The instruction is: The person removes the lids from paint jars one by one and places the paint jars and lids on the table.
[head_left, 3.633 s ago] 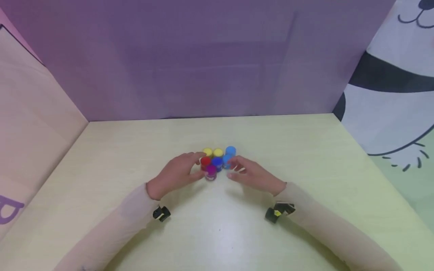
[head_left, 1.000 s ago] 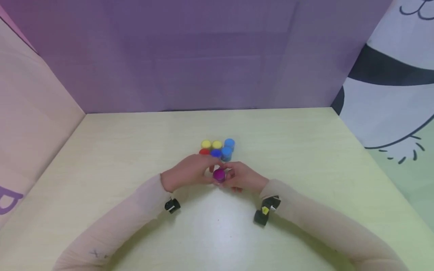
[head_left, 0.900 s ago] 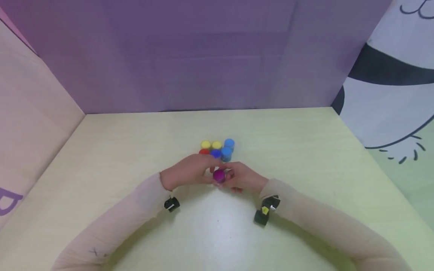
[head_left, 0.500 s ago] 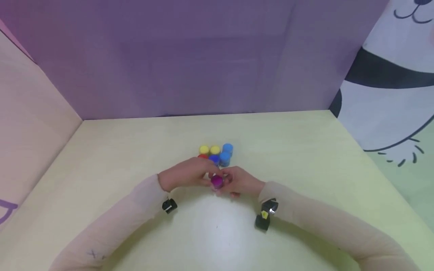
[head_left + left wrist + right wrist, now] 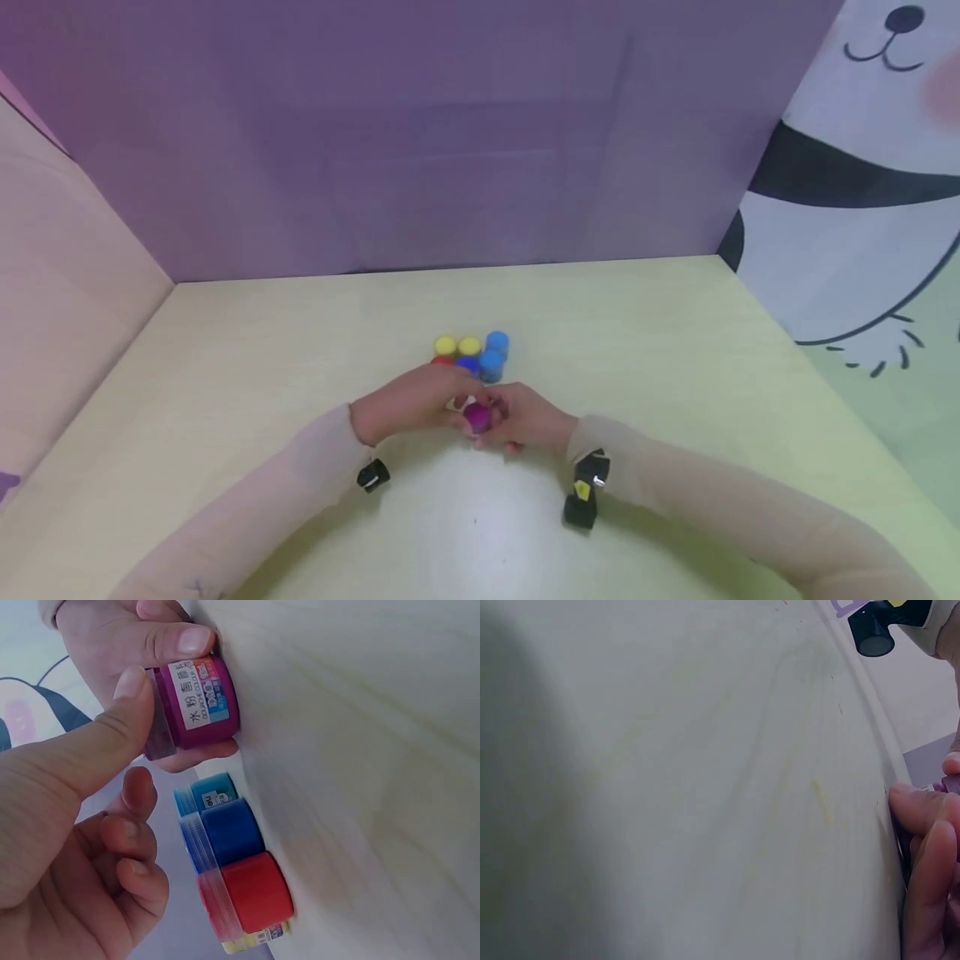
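Observation:
A purple gouache paint jar (image 5: 477,417) is between both hands, just in front of the other jars. My right hand (image 5: 531,417) grips its body, with the thumb along the label side in the left wrist view. My left hand (image 5: 422,405) pinches the clear ridged lid (image 5: 159,712); its thumb shows against the lid, and its other fingers are curled. The lid is on the jar. Behind stand a red jar (image 5: 259,891), a dark blue jar (image 5: 234,831), two light blue jars (image 5: 492,362) and two yellow jars (image 5: 469,345). In the right wrist view, the purple jar is mostly cut off.
The pale wooden table (image 5: 300,325) meets a purple panel (image 5: 450,183) at the back. A white panel (image 5: 67,275) stands on the left, a printed cartoon panel (image 5: 847,275) on the right. Small black cameras sit on both wrists.
Since the earliest frame, the purple jar has come away from the group toward me, and both hands have closed on it. Over the last second the hands stay together on it; the view tilts slightly.

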### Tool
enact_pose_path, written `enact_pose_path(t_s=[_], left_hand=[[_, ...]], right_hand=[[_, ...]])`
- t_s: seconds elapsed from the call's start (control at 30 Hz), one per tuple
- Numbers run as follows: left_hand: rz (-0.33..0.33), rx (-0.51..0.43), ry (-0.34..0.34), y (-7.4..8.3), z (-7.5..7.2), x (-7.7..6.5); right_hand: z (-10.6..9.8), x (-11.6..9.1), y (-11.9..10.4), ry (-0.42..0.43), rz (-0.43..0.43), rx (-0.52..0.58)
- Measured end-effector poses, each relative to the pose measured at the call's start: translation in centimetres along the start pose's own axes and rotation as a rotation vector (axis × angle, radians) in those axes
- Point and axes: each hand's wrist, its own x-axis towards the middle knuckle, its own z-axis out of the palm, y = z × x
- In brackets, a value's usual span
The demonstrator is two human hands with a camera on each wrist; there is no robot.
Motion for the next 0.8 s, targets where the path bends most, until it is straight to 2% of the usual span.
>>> enact_pose_path(t_s=[0.2, 0.5, 0.67, 0.8], left_hand=[[-0.045, -0.038, 0.001, -0.1, 0.3, -0.4], [0.083, -0.037, 0.029, -0.6, 0.9, -0.5], [0.089, 0.019, 0.033, -0.6, 1.1, -0.5], [0.057, 0.028, 0.036, -0.4, 1.0, -0.6]], right_hand=[[-0.1, 0.3, 0.4, 0.010, 0.008, 0.001], [-0.5, 0.5, 0.6, -0.014, 0.032, 0.008], [-0.3, 0.5, 0.8, -0.025, 0.026, 0.018], [-0.3, 0.6, 0.9, -0.025, 0.010, 0.016]])
